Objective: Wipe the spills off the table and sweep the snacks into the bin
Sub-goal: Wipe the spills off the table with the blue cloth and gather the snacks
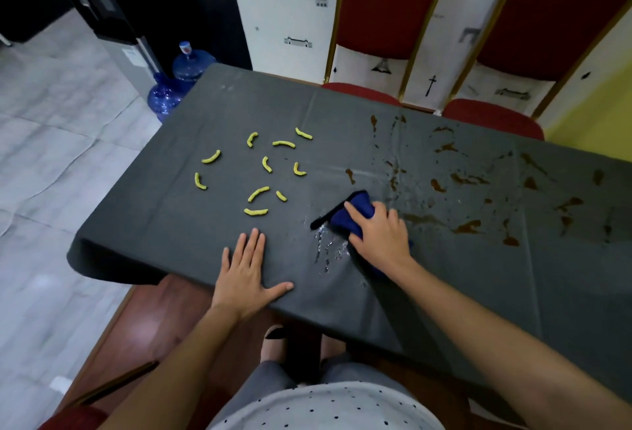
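Right hand (pixel 379 231) presses down on a blue cloth (pixel 352 211), fingers curled over it, near the table's (pixel 171 224) front edge, beside wet streaks. Left hand (pixel 248 269) lies flat and open at the front edge. Yellow snacks (pixel 258 193) scattered toward the left end (ten or so). Brown spills (pixel 465 226) cover the right half.

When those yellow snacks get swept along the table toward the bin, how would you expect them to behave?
The yellow snacks look puffed and small, so probably light and quick to scatter. Their curved shape suggests they may spin or roll rather than slide straight. Any pushed into the wet patch beside the blue cloth might go soggy and stick.
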